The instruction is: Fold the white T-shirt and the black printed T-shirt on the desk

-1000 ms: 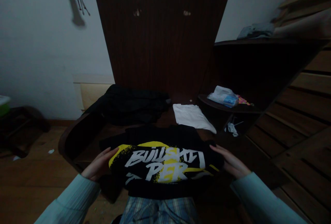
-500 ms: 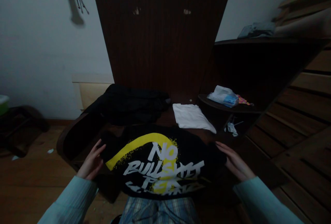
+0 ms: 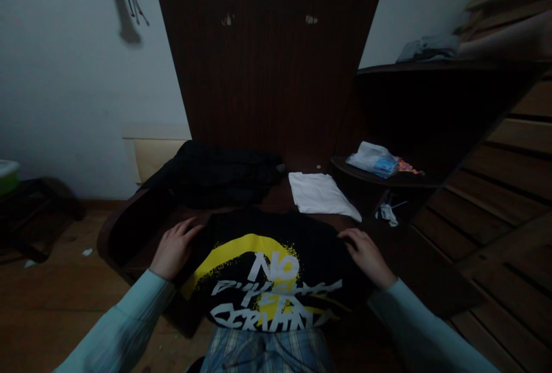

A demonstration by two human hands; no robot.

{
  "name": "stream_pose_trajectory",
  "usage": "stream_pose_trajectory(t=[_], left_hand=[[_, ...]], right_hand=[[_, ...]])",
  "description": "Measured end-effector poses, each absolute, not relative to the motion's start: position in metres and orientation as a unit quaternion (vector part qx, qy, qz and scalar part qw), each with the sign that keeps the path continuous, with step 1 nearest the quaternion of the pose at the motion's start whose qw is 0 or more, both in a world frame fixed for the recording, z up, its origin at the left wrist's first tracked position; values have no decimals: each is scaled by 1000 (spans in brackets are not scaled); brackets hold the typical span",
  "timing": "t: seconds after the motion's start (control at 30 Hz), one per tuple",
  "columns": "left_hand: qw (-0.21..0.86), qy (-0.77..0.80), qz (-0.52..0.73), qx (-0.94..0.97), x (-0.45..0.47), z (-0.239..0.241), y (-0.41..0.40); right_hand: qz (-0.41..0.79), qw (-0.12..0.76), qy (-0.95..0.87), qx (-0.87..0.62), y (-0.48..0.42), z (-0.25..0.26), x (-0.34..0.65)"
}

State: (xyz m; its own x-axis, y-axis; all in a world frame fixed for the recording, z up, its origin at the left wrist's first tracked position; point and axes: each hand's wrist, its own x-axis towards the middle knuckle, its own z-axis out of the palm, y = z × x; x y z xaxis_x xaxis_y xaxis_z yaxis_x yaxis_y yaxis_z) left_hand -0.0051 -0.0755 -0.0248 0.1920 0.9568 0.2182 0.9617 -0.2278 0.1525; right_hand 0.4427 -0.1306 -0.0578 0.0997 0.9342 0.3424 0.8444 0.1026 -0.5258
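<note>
A black T-shirt (image 3: 276, 225) with a yellow arc and white lettering lies spread before me on the dark wooden surface. Its lower edge reaches my plaid trousers (image 3: 271, 353). My left hand (image 3: 175, 249) rests at the shirt's left shoulder, fingers stretched out and apart on the cloth. At the right shoulder is my right hand (image 3: 366, 255), palm down, its fingers extended and touching the fabric. The shirt's sleeves are hard to make out in the dark. Behind the shirt lies a folded white cloth garment (image 3: 321, 193).
A dark garment heap (image 3: 224, 172) lies at the back left. To the right, a corner shelf (image 3: 431, 180) bears a plastic packet (image 3: 373, 159). Wooden slats (image 3: 509, 189) rise at the far right. A low dark stool (image 3: 34, 206) stands at left on the wooden floor.
Both hands have moved inward and farther from me, from the shirt's outer sides to its shoulders. The shirt now lies flatter, and more of its lower lettering shows.
</note>
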Motion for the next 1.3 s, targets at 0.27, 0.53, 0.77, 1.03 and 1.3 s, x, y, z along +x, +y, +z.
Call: stream_pose_trajectory(t=[0.27, 0.53, 0.77, 1.03, 1.3], left_hand=[[-33, -626, -66, -777, 37, -21, -34], [-19, -676, -21, -736, 34, -18, -29], [-56, -660, 14, -749, 25, -13, -28], [-56, -671, -9, -739, 14, -16, -34], [-54, -658, -142, -738, 8, 14, -56]], right_hand=[[53, 128, -666, -733, -90, -42, 410], [76, 88, -635, -763, -84, -42, 424], [142, 105, -626, -759, -68, -48, 444], [206, 40, -665, -717, -68, -30, 450], [121, 113, -654, -738, -100, 16, 461]])
